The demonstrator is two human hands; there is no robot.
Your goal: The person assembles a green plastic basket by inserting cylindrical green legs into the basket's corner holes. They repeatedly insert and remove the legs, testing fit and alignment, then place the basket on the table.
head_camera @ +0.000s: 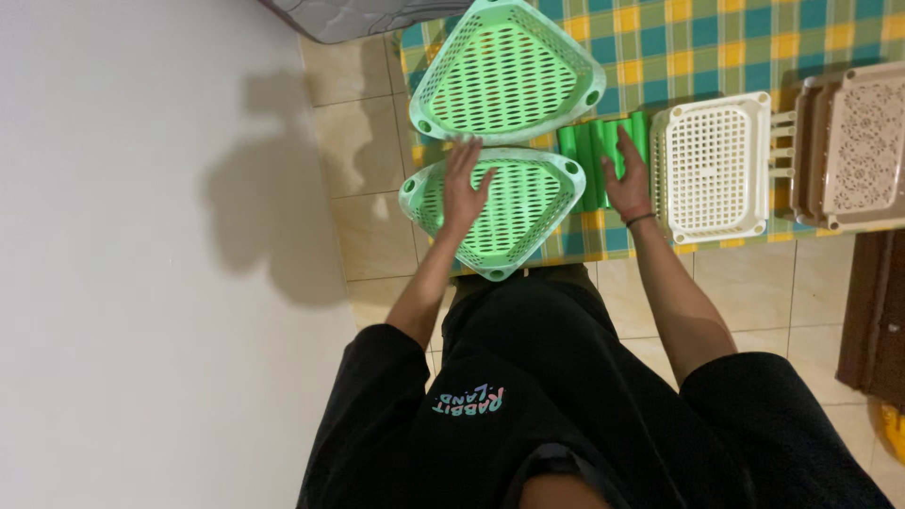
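Two green slotted trays are lying on a checked cloth on the floor: the near tray (pixel 514 212) and the far tray (pixel 504 71), both holding nothing. The left hand (pixel 462 188) is resting flat inside the near tray, fingers apart. The right hand (pixel 627 174) is pressing, fingers spread, on a bundle of green tubes (pixel 589 155) (roughly four). One white basket (pixel 712 165) and one brown basket stack (pixel 848 146) are sitting just beside them.

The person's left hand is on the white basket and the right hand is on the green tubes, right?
Not quite. The head view shows the left hand on the nearer green basket, not the white basket. The right hand is on the green tubes.
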